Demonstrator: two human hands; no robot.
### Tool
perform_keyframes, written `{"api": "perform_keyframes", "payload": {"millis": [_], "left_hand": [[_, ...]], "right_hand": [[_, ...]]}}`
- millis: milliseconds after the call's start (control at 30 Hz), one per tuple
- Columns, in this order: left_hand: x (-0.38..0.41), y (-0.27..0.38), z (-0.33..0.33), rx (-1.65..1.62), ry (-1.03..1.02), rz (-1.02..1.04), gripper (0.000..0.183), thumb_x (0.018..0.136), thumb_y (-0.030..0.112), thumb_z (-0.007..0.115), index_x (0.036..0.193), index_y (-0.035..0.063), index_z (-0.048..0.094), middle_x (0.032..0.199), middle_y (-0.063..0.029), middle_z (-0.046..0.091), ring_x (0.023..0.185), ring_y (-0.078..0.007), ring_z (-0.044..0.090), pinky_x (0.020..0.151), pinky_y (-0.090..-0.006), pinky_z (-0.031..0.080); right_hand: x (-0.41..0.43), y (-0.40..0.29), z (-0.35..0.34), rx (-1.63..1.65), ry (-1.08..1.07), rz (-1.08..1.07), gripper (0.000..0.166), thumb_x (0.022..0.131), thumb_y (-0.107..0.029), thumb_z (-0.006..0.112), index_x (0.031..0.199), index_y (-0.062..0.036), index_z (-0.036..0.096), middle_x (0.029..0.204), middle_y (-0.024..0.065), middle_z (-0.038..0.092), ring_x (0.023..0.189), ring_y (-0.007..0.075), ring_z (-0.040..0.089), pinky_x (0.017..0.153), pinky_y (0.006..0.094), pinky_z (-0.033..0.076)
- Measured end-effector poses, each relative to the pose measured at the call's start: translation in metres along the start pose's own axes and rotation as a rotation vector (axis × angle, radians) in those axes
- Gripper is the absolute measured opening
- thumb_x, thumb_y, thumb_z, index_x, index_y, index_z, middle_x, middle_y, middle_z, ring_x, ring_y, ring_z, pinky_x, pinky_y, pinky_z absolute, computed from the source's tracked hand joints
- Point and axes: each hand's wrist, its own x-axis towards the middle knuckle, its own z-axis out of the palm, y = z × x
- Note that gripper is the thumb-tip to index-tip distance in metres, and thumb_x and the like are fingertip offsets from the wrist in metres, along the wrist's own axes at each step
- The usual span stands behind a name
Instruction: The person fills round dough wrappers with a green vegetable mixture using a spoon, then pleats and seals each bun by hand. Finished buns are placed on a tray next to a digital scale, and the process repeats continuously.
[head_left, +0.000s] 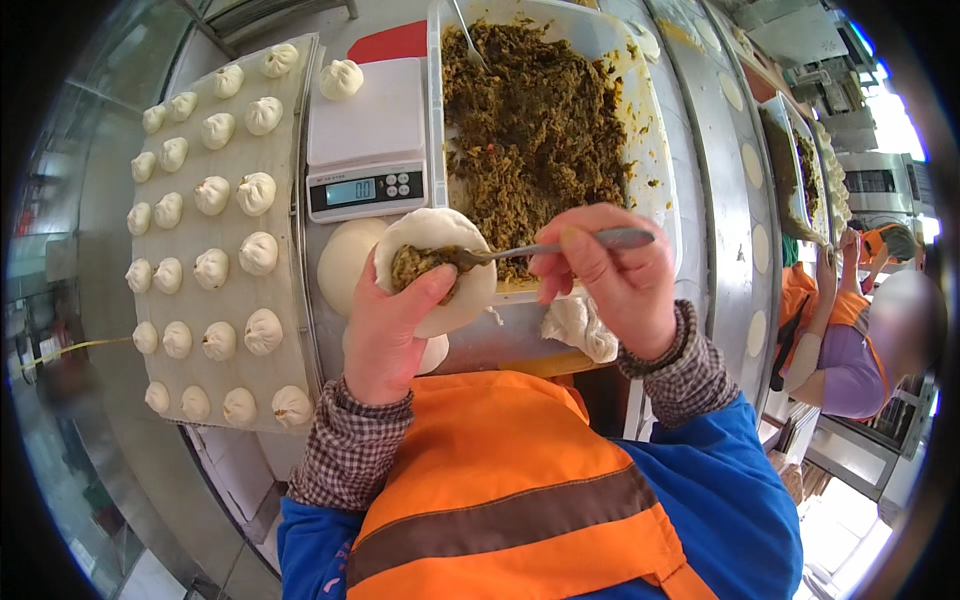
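My left hand (394, 330) holds a round dough wrapper (469, 292) from below, its thumb lying on the dark chopped filling (420, 268). A metal spoon (551, 246) is in my right hand (615, 270), its tip touching the filling in the wrapper. Just beyond both hands stands a translucent plastic tub (654, 142) with a large mass of the same filling (532, 135). Another spoon (466, 37) rests in that tub at its far left. Flat dough wrappers (346, 262) lie on the table beside and partly under my left hand.
A digital scale (365, 120) with one bun (341, 79) stands left of the tub. Farther left, a lined tray (296, 225) bears rows of pleated buns. A crumpled white cloth (577, 330) lies by the tub's near edge. Dough discs (752, 165) line a belt, with co-workers (847, 352) beyond.
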Motion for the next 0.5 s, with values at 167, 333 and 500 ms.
{"api": "perform_keyframes", "payload": {"millis": [167, 333, 500], "left_hand": [[-0.010, 0.007, -0.042, 0.099, 0.163, 0.131, 0.041, 0.085, 0.008, 0.064, 0.123, -0.0001, 0.049, 0.112, -0.0087, 0.060, 0.104, -0.0195, 0.060, 0.089, -0.0333, 0.050], [-0.023, -0.006, -0.072, -0.321, 0.269, -0.012, 0.043, 0.093, 0.024, 0.054, 0.130, 0.0028, 0.044, 0.125, -0.0123, 0.053, 0.115, -0.0265, 0.053, 0.097, -0.0451, 0.046], [-0.028, -0.026, -0.092, -0.289, 0.285, -0.042, 0.040, 0.095, 0.024, 0.051, 0.129, 0.0028, 0.045, 0.123, -0.0115, 0.054, 0.112, -0.0265, 0.055, 0.093, -0.0457, 0.048]], "right_hand": [[0.028, 0.001, -0.037, -0.248, 0.126, 0.028, 0.018, 0.096, -0.012, 0.049, 0.094, 0.0026, 0.060, 0.076, 0.0069, 0.064, 0.059, 0.0104, 0.062, 0.052, 0.0208, 0.049], [0.063, 0.052, -0.026, -0.639, -0.222, 0.174, 0.020, 0.092, -0.016, 0.053, 0.091, 0.0014, 0.062, 0.067, 0.0100, 0.062, 0.057, 0.0162, 0.064, 0.054, 0.0295, 0.050], [0.105, 0.031, -0.037, -0.877, -0.693, 0.165, 0.029, 0.087, -0.022, 0.060, 0.109, -0.0034, 0.064, 0.074, 0.0074, 0.067, 0.066, 0.0161, 0.065, 0.063, 0.0304, 0.052]]}}
